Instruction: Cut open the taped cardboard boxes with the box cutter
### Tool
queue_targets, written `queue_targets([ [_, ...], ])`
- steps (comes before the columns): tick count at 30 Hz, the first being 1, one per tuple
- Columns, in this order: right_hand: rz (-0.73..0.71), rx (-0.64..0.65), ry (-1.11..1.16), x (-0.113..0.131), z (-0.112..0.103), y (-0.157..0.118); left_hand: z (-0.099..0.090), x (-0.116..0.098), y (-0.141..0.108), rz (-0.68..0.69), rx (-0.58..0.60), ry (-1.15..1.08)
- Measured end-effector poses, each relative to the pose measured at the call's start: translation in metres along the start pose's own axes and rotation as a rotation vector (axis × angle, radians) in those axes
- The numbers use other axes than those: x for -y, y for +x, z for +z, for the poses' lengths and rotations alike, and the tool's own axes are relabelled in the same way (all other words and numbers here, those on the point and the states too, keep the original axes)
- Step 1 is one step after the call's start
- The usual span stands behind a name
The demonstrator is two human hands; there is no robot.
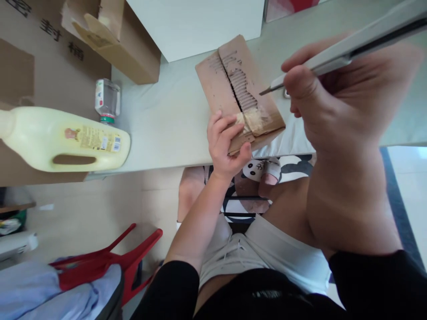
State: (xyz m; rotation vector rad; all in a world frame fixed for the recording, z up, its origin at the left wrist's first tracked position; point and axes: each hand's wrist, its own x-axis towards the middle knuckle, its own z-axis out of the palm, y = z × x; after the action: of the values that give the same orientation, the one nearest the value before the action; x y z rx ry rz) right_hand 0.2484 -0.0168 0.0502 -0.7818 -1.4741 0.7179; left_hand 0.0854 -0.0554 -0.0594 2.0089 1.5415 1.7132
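Note:
A small brown cardboard box (223,93) rests at a slant on the table near its front edge. Its top has a dark seam, patches of exposed corrugation and yellowish torn tape near the lower end. My left hand (225,142) grips that lower end, with fingers over the top and the thumb at the near side. In my right hand (333,93) is a slim white utility knife (330,64) with a black strip and a narrow metal tip. The tip points left, just over or at the box's right half; whether it touches is unclear.
A pale yellow jug (96,129) lies at the left beside a clear plastic bottle (108,100). Larger cardboard boxes (133,49) and a white panel (200,22) stand at the back. Below left is a red chair (133,258) with clothes on it.

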Motion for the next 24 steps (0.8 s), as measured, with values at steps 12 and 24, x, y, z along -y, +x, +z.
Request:
queue_targets([
  [12, -0.060, -0.034, -0.176, -0.026, 0.009, -0.009, 0.014, -0.010, 0.004, 0.297, -0.174, 0.157],
  [24, -0.276, 0.000, -0.473, -0.025, 0.015, -0.010, 0.016, -0.011, 0.001, 0.273, -0.180, 0.158],
])
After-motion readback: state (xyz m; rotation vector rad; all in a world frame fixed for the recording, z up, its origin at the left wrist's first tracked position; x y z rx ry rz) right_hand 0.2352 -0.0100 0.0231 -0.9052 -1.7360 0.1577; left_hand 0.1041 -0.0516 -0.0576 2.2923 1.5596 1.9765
